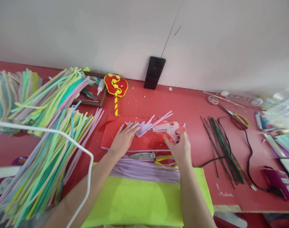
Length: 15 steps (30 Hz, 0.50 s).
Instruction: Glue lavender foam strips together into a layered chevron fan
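My left hand lies with its fingers stretched out over a folded piece of lilac pipe cleaners, whose loose ends point up to the right. This piece rests on a red board. At the board's right end, my right hand has its thumb and fingers around the handle of a pale pink glue gun. The gun's nozzle points left, towards the lilac piece. Just below the board are yellow-handled scissors on a bundle of lilac pipe cleaners.
Coloured pipe cleaners pile up on the left, behind a white bent rod. A red-and-yellow fan shape and a phone are at the back. Dark green stems, a black cord and scissors lie right.
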Available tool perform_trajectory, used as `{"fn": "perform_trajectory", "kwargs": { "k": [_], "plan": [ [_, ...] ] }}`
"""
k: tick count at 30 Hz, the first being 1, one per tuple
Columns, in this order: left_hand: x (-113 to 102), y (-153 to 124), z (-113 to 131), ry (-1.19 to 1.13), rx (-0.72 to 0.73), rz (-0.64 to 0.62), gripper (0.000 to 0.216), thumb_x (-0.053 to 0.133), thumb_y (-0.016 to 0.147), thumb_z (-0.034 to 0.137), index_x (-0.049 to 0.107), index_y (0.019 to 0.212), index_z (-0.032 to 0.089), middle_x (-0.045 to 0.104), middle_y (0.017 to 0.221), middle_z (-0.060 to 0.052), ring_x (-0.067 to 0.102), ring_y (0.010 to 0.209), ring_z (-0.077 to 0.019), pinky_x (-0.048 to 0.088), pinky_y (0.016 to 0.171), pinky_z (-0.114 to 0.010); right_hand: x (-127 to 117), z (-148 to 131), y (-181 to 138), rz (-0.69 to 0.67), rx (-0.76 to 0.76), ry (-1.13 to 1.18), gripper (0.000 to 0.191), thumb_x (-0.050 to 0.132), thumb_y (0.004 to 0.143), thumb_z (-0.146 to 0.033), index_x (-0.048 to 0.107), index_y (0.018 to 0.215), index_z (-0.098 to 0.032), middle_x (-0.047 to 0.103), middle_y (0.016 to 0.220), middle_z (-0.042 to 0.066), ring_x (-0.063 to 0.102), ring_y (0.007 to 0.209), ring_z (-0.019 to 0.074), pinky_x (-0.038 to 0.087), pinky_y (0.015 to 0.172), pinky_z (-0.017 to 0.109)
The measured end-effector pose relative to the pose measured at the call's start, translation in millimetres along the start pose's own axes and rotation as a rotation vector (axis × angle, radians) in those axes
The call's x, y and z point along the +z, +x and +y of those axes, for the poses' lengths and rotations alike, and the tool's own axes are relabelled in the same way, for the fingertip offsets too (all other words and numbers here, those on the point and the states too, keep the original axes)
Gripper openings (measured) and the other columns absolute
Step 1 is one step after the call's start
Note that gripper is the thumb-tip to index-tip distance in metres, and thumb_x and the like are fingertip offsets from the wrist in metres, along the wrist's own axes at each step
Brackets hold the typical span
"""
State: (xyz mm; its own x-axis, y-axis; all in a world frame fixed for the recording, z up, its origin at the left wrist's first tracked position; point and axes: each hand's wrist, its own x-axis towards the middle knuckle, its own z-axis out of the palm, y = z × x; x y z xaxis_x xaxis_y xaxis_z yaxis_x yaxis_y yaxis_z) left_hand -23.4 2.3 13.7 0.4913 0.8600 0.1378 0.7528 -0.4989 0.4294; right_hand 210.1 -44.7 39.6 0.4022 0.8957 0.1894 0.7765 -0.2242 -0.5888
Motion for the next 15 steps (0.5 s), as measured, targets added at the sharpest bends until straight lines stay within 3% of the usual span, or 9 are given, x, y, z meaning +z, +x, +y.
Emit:
{"fn": "perform_trajectory", "kwargs": {
  "k": [5, 15],
  "plan": [
    [1.4, 1.6, 3.0, -0.007, -0.040, 0.078, 0.033, 0.039, 0.091, 0.018, 0.055, 0.120, 0.023, 0.053, 0.132, -0.003, 0.044, 0.127, -0.0182, 0.027, 0.109, -0.044, 14.6, -10.4, -10.5, -0.111, -0.105, 0.008, 0.028, 0.055, 0.076, -0.041, 0.050, 0.094, -0.020, 0.056, 0.096, 0.007, 0.058, 0.082, 0.0205, 0.046, 0.066, 0.031],
    [1.1, 2.0, 3.9, 0.014, -0.042, 0.092, 0.033, 0.040, 0.091, 0.020, 0.055, 0.120, 0.025, 0.053, 0.132, -0.001, 0.045, 0.126, -0.0169, 0.028, 0.109, -0.043, 14.9, -11.3, -11.5, -0.123, -0.150, 0.014, 0.019, 0.056, 0.077, -0.031, 0.050, 0.092, -0.022, 0.057, 0.096, 0.005, 0.059, 0.079, 0.0197, 0.046, 0.063, 0.030]
  ]
}}
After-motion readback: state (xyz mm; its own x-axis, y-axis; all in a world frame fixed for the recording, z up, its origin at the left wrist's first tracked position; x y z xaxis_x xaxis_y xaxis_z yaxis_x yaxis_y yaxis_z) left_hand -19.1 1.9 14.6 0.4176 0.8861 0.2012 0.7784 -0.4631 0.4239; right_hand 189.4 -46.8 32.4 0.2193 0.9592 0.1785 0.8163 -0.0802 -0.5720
